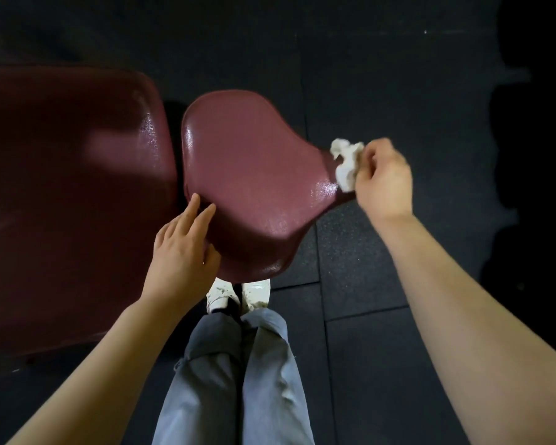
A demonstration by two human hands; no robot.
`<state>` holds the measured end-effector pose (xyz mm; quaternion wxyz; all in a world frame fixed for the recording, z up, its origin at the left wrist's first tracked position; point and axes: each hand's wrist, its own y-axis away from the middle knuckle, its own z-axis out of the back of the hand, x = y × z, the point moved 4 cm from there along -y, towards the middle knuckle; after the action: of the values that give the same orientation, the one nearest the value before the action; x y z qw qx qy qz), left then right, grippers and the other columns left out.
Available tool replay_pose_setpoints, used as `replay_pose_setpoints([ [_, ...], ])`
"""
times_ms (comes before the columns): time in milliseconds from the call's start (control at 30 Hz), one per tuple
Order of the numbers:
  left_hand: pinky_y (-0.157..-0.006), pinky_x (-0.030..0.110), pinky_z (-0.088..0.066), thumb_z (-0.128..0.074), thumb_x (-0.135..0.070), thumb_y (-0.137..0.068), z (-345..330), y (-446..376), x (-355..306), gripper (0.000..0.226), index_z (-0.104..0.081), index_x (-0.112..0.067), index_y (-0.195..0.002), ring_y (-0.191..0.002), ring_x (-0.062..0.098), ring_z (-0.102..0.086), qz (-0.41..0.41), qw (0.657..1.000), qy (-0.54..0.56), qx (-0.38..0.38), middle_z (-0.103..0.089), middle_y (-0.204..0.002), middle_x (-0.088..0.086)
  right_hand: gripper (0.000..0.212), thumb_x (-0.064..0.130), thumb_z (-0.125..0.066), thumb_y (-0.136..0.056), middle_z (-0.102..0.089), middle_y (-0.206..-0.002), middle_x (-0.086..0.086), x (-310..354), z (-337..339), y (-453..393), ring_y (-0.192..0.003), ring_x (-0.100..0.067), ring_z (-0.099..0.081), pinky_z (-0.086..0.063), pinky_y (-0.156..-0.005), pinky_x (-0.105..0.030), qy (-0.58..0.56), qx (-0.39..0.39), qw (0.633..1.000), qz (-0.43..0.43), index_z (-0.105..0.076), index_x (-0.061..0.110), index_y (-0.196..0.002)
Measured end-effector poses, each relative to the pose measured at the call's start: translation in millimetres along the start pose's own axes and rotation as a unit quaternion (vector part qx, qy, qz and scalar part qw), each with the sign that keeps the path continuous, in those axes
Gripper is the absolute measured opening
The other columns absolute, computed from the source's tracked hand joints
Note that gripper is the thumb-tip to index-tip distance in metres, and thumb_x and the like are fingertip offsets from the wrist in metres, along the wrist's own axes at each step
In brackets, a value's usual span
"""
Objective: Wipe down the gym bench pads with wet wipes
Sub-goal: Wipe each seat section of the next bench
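one hand (382, 181) grips wipe (345, 162)

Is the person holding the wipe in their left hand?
No, the crumpled white wipe is pinched in the right hand; the left hand rests flat on the seat pad.

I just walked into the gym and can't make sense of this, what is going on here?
A person is wiping a glossy maroon padded bench seat. Their right hand grips a crumpled white wet wipe against the seat's narrow end. Their left hand rests with straight fingers on the seat's near edge. A larger maroon back pad lies alongside, over black rubber floor tiles.
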<state>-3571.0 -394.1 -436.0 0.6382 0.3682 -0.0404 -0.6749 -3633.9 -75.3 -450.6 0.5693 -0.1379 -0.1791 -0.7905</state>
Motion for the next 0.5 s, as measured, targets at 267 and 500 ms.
replay_pose_setpoints([
  [267, -0.118, 0.043, -0.019, -0.055, -0.008, -0.09, 1.1, -0.4, 0.7, 0.06, -0.04, -0.015, -0.148, -0.144, 0.031, -0.028, -0.004, 1.0, -0.011, 0.01, -0.022, -0.162, 0.009, 0.013, 0.012, -0.046, -0.099, -0.066, -0.092, -0.015, -12.4, -11.2, 49.3, -0.077, -0.024, -0.055, -0.031, -0.064, -0.022, -0.092, -0.065, 0.963, -0.246, -0.054, 0.003, -0.102],
  [500, -0.119, 0.04, -0.017, -0.05, -0.016, -0.092, 22.9, 5.4, -3.8, 0.058, -0.037, -0.015, -0.149, -0.145, 0.023, -0.03, -0.014, 0.999, -0.042, 0.028, -0.03, -0.159, 0.006, 0.008, 0.013, -0.049, -0.098, -0.066, -0.088, -0.007, 44.8, -34.1, 118.6, -0.076, -0.023, -0.061, -0.049, -0.065, -0.035, -0.117, 0.092, 0.962, -0.228, -0.057, 0.01, -0.099],
])
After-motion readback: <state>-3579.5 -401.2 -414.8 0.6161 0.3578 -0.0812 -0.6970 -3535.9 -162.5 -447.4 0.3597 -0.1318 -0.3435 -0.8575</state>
